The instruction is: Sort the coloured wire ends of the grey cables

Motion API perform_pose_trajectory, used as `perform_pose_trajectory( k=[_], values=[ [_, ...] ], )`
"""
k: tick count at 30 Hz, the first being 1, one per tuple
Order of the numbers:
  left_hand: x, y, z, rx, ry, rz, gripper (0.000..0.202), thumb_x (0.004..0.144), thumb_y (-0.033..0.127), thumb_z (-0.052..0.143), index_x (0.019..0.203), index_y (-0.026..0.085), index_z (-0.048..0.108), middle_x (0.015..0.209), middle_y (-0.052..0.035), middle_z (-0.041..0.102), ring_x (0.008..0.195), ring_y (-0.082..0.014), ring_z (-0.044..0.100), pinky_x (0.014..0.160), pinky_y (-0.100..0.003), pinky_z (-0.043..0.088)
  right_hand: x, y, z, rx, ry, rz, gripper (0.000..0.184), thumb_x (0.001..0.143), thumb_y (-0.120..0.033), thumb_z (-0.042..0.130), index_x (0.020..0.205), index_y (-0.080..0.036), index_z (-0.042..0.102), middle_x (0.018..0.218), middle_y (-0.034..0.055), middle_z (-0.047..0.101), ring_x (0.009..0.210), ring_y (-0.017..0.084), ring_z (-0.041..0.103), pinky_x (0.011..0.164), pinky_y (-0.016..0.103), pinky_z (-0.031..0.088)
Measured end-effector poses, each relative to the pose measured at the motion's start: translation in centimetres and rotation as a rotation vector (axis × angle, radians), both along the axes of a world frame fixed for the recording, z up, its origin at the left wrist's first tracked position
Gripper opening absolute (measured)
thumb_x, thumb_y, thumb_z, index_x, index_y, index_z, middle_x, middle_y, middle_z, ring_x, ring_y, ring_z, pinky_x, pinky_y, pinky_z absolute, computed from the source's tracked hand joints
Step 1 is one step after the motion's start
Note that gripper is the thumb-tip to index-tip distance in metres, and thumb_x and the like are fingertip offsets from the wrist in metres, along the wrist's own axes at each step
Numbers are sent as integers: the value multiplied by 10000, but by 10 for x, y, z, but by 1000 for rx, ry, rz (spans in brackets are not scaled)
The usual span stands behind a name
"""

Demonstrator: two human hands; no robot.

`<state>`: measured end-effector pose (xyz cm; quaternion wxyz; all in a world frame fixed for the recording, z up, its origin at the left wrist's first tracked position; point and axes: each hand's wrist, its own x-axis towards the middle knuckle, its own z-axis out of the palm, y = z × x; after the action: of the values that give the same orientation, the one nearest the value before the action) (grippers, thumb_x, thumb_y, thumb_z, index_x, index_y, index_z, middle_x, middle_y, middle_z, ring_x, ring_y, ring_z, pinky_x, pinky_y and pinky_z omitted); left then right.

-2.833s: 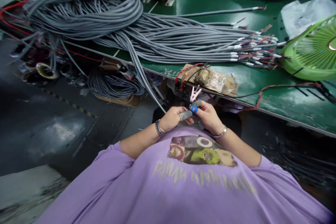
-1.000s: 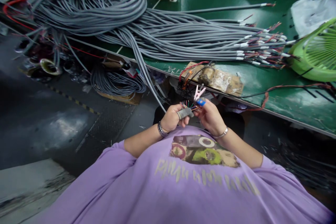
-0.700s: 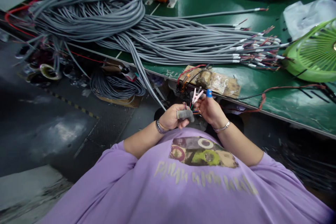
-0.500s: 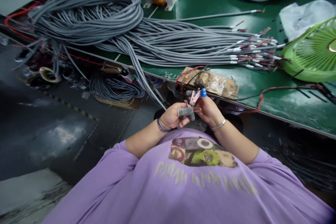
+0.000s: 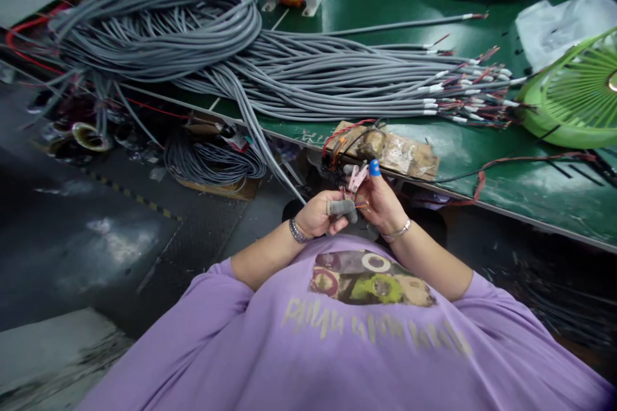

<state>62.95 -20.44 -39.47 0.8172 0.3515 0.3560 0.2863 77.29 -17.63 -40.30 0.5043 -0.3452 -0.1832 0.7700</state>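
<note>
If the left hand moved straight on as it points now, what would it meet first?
Most likely the right hand, which lies just ahead of the left hand, with coloured wires in between. Depth is unclear in this one view, so the two hands may already touch.

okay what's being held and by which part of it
The left grip holds a gray cable near its end, where colored wires poke out. The right grip is at the pink clip; whether it holds that or any wires cannot be told.
</note>
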Motion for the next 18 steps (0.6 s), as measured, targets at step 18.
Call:
perform_pose_trajectory(
  k=[18],
  values=[
    [3, -14, 10, 88, 54, 166, 479, 674, 569, 771, 706, 107, 645, 422, 8, 558, 286, -69, 436, 307, -177, 277, 4, -6, 3, 73, -119, 14, 495, 716, -670, 715, 717, -181, 638, 629, 2, 624, 547, 111, 536, 510, 242, 425]
  ],
)
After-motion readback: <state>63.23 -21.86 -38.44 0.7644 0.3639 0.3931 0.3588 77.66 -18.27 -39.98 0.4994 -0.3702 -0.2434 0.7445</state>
